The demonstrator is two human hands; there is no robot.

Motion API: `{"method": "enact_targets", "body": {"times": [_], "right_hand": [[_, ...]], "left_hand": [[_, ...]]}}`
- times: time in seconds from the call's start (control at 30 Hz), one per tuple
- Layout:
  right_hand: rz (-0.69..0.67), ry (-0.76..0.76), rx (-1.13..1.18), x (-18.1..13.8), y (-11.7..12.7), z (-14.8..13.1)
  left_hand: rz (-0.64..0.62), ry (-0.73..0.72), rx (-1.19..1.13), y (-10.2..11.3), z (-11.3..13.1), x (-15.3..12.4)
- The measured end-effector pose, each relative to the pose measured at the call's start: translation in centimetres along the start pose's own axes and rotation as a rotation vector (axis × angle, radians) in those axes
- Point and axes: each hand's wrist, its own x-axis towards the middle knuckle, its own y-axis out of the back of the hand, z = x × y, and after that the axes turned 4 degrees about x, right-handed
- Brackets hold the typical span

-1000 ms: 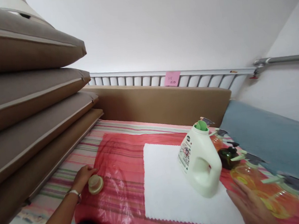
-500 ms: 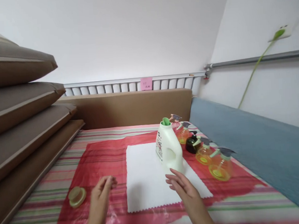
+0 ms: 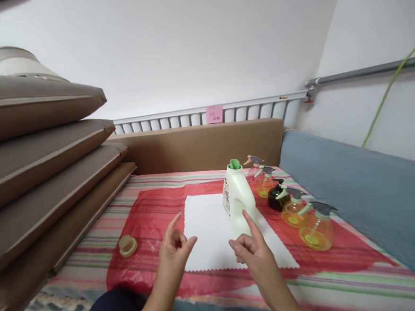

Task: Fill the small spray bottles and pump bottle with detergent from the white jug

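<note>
Hands: left hand (image 3: pixel 175 250) and right hand (image 3: pixel 253 252) are raised over the near edge, both empty, forefinger out, other fingers curled in.
Jug (image 3: pixel 239 198): stands upright on the far right part of the cloth, just beyond the right forefinger; not touched.
Jug, handling: rigid pale plastic, smooth, likely slick. Fill level can't be seen; could be heavy. Green spout shows at the top with no cap on, so keep it upright.
Jug, grip: moulded handle on the near side looks best; partly hidden behind the right forefinger.
Cloth (image 3: pixel 207 231): white, flat, thin, zigzag-cut near edge; soft, would slide on the film.
Film (image 3: pixel 151 211): red, translucent, creased, glossy; spread under the cloth.
Cap (image 3: pixel 128 245): round, tan, lies on the film's left edge, well apart from the jug.
Sprayers (image 3: pixel 317 230): clear orange bulbs with grey triggers, in a row right of the jug; one dark bottle (image 3: pixel 277 197) among them.
Cover (image 3: pixel 101 219): striped fabric beneath everything.
Cushions (image 3: pixel 44 152): brown, stacked at left.
</note>
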Motion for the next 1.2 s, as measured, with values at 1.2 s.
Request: {"method": "enact_targets", "body": {"times": [1.2], "right_hand": [[0.164,0.088,-0.128,2.1,0.3,2.0]], "left_hand": [[-0.119,-0.168,0.314,1.9,-2.4,5.9]]}}
